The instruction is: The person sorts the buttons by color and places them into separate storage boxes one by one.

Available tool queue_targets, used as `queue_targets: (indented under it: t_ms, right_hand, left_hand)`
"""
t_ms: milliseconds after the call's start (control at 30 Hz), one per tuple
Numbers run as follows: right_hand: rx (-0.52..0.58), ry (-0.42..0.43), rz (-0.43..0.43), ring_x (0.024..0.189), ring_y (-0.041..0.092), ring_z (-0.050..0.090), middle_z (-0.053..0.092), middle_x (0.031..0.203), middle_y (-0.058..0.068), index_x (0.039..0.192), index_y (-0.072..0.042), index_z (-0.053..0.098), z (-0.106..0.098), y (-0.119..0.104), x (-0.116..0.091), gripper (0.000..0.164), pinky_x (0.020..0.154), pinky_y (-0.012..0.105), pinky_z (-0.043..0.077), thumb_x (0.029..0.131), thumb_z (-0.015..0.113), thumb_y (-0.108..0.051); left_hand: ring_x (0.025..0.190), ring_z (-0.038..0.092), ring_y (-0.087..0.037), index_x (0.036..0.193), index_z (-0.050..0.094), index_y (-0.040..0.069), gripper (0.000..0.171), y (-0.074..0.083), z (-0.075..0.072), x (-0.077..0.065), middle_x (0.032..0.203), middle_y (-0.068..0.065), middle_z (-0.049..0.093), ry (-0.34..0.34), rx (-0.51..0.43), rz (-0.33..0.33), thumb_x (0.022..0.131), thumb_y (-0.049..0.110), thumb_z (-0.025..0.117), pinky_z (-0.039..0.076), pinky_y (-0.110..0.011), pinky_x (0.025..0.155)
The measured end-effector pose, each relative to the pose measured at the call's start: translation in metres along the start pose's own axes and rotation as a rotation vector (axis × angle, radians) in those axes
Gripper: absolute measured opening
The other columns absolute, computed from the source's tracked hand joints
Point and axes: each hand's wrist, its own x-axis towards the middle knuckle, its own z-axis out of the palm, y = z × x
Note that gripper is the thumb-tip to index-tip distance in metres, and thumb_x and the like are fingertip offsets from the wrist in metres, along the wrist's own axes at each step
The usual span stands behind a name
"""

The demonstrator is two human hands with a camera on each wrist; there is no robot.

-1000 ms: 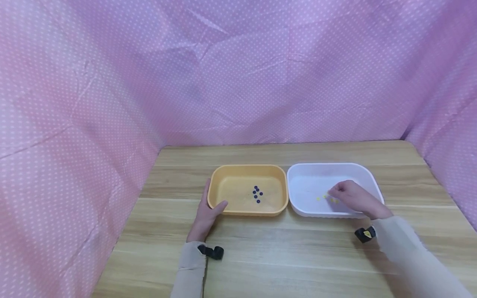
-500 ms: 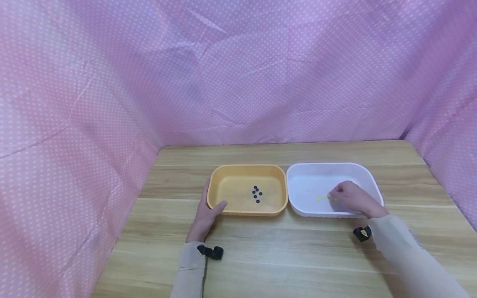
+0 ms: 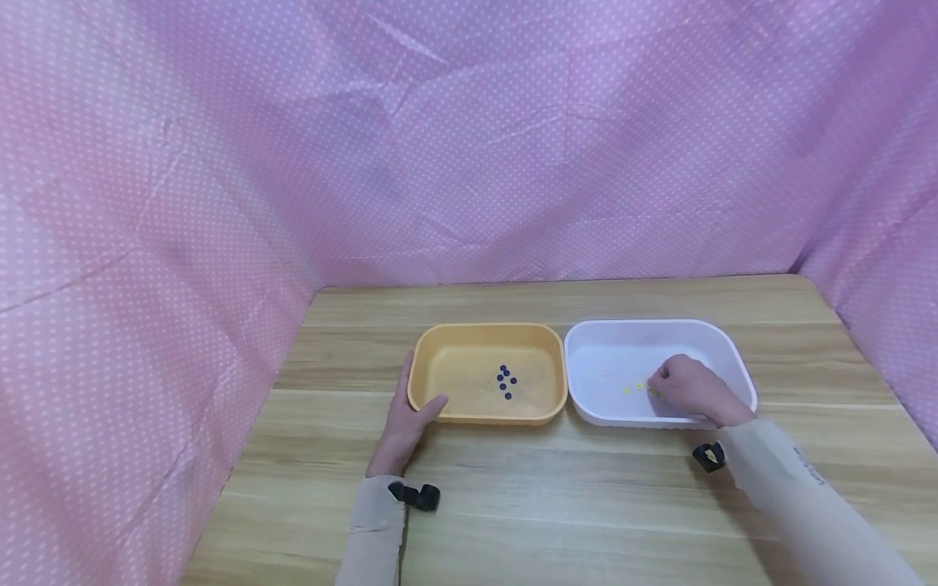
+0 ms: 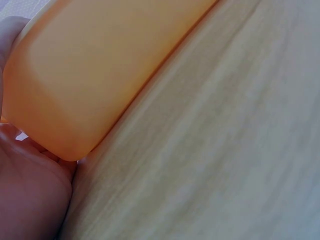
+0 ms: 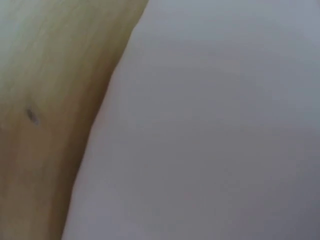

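My left hand holds the left front corner of a yellow plastic tray, its thumb at the front rim and its fingers along the left side. In the left wrist view the hand lies against the tray's outer wall. Several small dark blue discs lie on the yellow tray's floor. My right hand is low inside the white tray with curled fingers. Small yellow pieces lie at its fingertips; the hand covers part of that group. Whether it pinches a piece is hidden.
The two trays stand side by side, their near rims almost touching, on a wood-grain table. Pink dotted cloth hangs behind the table and at both sides. In the right wrist view a pale surface fills most of the picture.
My right hand and forearm have shifted slightly left inside the white tray, and the fingers look more curled. The left hand, yellow tray and blue discs look unchanged.
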Motion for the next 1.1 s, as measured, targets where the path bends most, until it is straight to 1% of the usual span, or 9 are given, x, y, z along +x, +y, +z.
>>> queue_targets:
  t_ms: [67, 167, 300, 400, 533, 700, 800, 900, 1100]
  right_hand:
    - [-0.005, -0.007, 0.012, 0.059, 0.017, 0.044, 0.044, 0.06, -0.001, 0.064, -0.01, 0.049, 0.0, -0.001, 0.0, 0.03, 0.058, 0.031, 0.038, 0.094, 0.05, -0.014]
    - [-0.013, -0.02, 0.033, 0.061, 0.017, 0.046, 0.048, 0.063, 0.001, 0.068, -0.007, 0.054, -0.001, -0.001, 0.0, 0.028, 0.06, 0.031, 0.04, 0.095, 0.05, -0.015]
    - [-0.018, -0.03, 0.055, 0.066, 0.019, 0.049, 0.056, 0.071, 0.003, 0.078, -0.003, 0.063, -0.003, -0.001, 0.0, 0.025, 0.062, 0.031, 0.041, 0.095, 0.051, -0.017]
    - [-0.023, -0.023, 0.053, 0.067, 0.019, 0.05, 0.058, 0.074, 0.005, 0.078, -0.003, 0.063, -0.005, -0.002, 0.001, 0.025, 0.064, 0.031, 0.041, 0.095, 0.051, -0.018]
    - [-0.023, 0.008, 0.036, 0.072, 0.021, 0.054, 0.063, 0.081, 0.007, 0.081, 0.0, 0.064, -0.01, -0.004, -0.001, 0.027, 0.069, 0.034, 0.044, 0.095, 0.053, -0.021]
    - [-0.009, 0.117, -0.003, 0.078, 0.023, 0.058, 0.068, 0.094, 0.015, 0.098, 0.007, 0.067, -0.022, -0.013, -0.011, 0.031, 0.07, 0.035, 0.045, 0.096, 0.054, -0.022]
    - [0.001, 0.212, -0.016, 0.073, 0.023, 0.055, 0.067, 0.085, 0.011, 0.1, 0.006, 0.066, -0.026, -0.02, -0.02, 0.031, 0.065, 0.032, 0.042, 0.097, 0.054, -0.022]
    - [-0.005, 0.31, -0.032, 0.067, 0.021, 0.052, 0.06, 0.072, 0.005, 0.099, 0.004, 0.065, -0.025, -0.026, -0.031, 0.031, 0.06, 0.031, 0.04, 0.098, 0.054, -0.026]
    - [0.04, 0.479, -0.073, 0.053, 0.016, 0.042, 0.047, 0.064, 0.002, 0.1, 0.001, 0.063, -0.009, -0.036, -0.063, 0.031, 0.047, 0.029, 0.034, 0.099, 0.055, -0.03]
  left_hand:
    - [0.142, 0.02, -0.013, 0.157, 0.009, 0.028, 0.096, 0.0, 0.0, 0.0, 0.16, 0.008, 0.015, 0.0, 0.009, -0.002, 0.088, 0.012, 0.073, 0.016, -0.035, 0.116]
    - [0.143, 0.019, -0.014, 0.157, 0.009, 0.031, 0.096, -0.01, -0.002, 0.005, 0.16, 0.008, 0.014, 0.006, 0.032, 0.013, 0.088, 0.014, 0.073, 0.015, -0.038, 0.117]
    - [0.144, 0.017, -0.013, 0.156, 0.01, 0.036, 0.095, -0.023, -0.005, 0.014, 0.16, 0.01, 0.014, 0.011, 0.017, 0.013, 0.088, 0.013, 0.073, 0.014, -0.037, 0.117]
    - [0.143, 0.018, -0.009, 0.155, 0.012, 0.037, 0.095, -0.022, -0.005, 0.015, 0.159, 0.013, 0.015, 0.013, -0.007, -0.002, 0.087, 0.012, 0.074, 0.015, -0.032, 0.117]
    - [0.142, 0.02, -0.007, 0.155, 0.013, 0.038, 0.096, -0.025, -0.004, 0.014, 0.157, 0.017, 0.018, 0.02, 0.007, 0.012, 0.086, 0.015, 0.075, 0.016, -0.032, 0.116]
    - [0.142, 0.022, -0.01, 0.155, 0.015, 0.039, 0.095, -0.026, -0.004, 0.013, 0.157, 0.013, 0.02, 0.039, 0.037, 0.047, 0.085, 0.017, 0.076, 0.016, -0.036, 0.117]
    - [0.142, 0.021, -0.012, 0.154, 0.016, 0.04, 0.094, -0.025, -0.004, 0.012, 0.158, 0.011, 0.02, 0.046, 0.042, 0.054, 0.085, 0.018, 0.076, 0.015, -0.038, 0.117]
    - [0.143, 0.021, -0.012, 0.155, 0.014, 0.038, 0.095, -0.025, -0.004, 0.011, 0.159, 0.011, 0.018, 0.039, 0.035, 0.057, 0.086, 0.018, 0.076, 0.015, -0.037, 0.117]
    - [0.143, 0.02, -0.01, 0.156, 0.012, 0.034, 0.095, -0.025, -0.004, 0.012, 0.158, 0.013, 0.017, 0.031, 0.043, 0.063, 0.086, 0.019, 0.075, 0.015, -0.035, 0.117]
